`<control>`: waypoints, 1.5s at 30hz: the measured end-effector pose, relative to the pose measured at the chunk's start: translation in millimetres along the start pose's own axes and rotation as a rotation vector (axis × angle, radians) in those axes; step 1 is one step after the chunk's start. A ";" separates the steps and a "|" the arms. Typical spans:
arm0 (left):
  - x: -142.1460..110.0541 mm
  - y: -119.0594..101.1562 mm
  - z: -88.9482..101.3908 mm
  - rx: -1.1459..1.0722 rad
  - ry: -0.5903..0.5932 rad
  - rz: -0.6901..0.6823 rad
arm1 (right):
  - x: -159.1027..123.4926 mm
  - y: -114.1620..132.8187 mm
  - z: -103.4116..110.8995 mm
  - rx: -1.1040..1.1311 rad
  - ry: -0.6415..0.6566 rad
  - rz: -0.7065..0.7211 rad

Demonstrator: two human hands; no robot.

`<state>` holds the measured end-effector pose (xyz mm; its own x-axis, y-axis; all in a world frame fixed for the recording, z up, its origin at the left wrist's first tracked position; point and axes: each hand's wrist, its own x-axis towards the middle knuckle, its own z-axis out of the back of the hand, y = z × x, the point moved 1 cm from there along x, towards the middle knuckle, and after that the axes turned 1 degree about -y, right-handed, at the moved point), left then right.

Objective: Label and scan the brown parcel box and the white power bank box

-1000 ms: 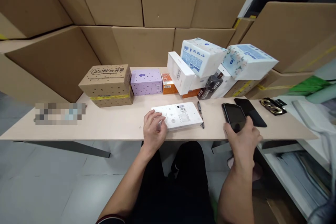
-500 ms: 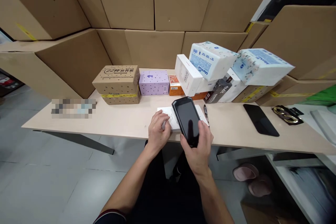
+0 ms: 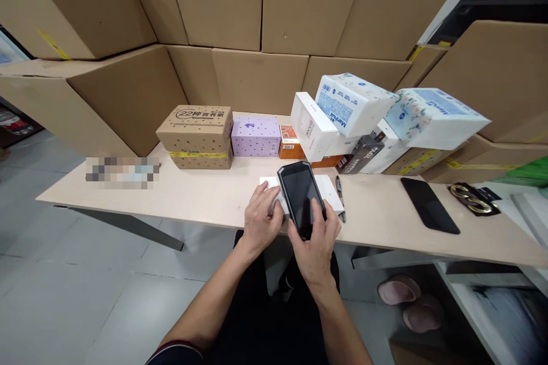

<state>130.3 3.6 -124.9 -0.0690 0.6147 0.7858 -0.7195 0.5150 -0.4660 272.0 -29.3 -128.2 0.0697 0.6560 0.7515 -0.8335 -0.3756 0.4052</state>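
My right hand is closed around the lower part of a black rugged smartphone. Its thumb lies along the left edge, and a finger rests on the dark screen. Under and behind the phone, a flat white box lies at the table's front edge, partly covered. My left hand has its fingers curled over the left end of that box, thumb close to the fingertips. Just right of the box is a dark marker pen.
Behind stand a brown carton, a purple box, an orange box, an upright white box and tissue packs. A black phone and gold rings lie right. Large cartons line the back.
A right-hand finger has moved from the phone's right edge onto its screen. The phone has shifted slightly left, and the view has tilted a little. The left hand stays at the white box.
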 end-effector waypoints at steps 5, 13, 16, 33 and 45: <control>-0.4 -1.5 0.3 0.034 -0.008 -0.032 | 0.0 -0.7 -1.6 0.013 0.002 0.007; -1.4 -1.5 -0.4 0.035 -0.037 -0.066 | -1.6 -1.5 -2.1 0.003 0.024 0.007; -1.4 -1.9 -0.4 0.040 -0.038 -0.074 | -1.9 -2.3 -2.2 0.005 0.039 0.004; -0.6 -3.3 0.6 0.055 -0.003 -0.067 | 2.6 -5.1 1.2 0.009 0.085 0.013; -2.1 -3.2 -0.5 0.045 -0.028 -0.078 | 1.8 -4.0 -0.6 -0.010 0.076 0.020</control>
<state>133.2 0.9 -125.3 -0.0302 0.5569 0.8300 -0.7537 0.5328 -0.3849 275.1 -26.3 -128.8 0.0111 0.6965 0.7175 -0.8399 -0.3828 0.3847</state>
